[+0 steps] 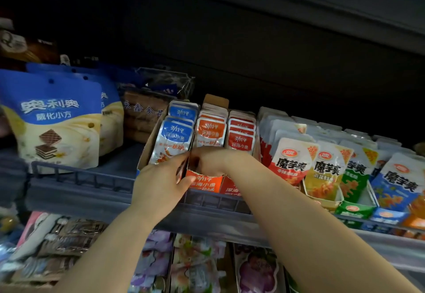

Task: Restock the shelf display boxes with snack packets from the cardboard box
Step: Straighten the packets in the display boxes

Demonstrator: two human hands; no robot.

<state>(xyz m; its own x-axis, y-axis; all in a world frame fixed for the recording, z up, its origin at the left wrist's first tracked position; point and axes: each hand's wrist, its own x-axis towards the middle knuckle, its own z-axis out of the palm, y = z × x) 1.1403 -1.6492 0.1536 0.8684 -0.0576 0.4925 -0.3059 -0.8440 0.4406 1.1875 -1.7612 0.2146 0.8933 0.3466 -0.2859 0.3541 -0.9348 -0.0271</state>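
Across mid-frame I see the shelf rail (92, 184), wafer bags (55, 120) left, konjac packets (326, 166) right, then centrally the orange display box (204, 183) of snack packets (211, 129), my left hand (158, 184) pinching its wall, my right hand (209, 159) dipped inside, its fingers hidden.

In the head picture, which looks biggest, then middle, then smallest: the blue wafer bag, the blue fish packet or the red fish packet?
1. Blue wafer bag: clearly largest.
2. Blue fish packet.
3. Red fish packet: looks smallest, but the right hand hides its bottom, so these two may match.
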